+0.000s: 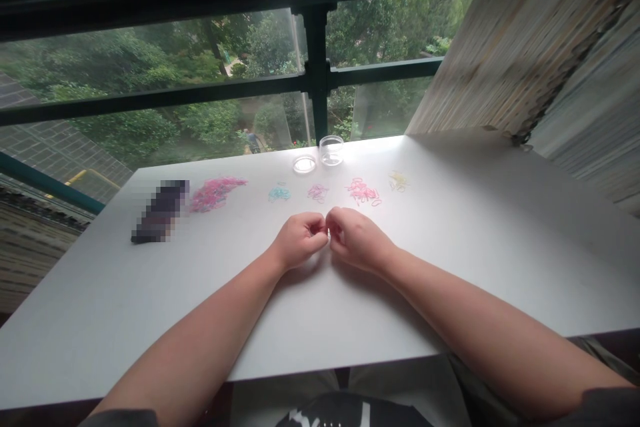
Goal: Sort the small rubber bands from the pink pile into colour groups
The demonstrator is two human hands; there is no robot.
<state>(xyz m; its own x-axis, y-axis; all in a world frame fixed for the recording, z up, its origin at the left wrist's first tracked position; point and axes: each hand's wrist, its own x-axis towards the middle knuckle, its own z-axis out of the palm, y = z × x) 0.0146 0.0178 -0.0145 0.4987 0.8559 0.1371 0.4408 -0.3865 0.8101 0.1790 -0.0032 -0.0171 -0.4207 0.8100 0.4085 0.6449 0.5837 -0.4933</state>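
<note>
My left hand (302, 240) and my right hand (356, 239) meet over the middle of the white table (280, 340), fingers curled and pinched together. Whatever they hold between the fingertips is too small or hidden to make out. Just beyond them lie small loose bands in separate piles: blue (279, 193), purple (317, 192), pink (363, 191) and yellow (398, 181). A larger pile of mixed pink and purple bands (215, 195) is farther left.
A clear round container (331, 151) and a clear shallow dish or lid (304, 164) stand at the table's far edge. A dark blurred object (161, 211) lies at the left. Behind are a green-framed window and a curtain (465, 47).
</note>
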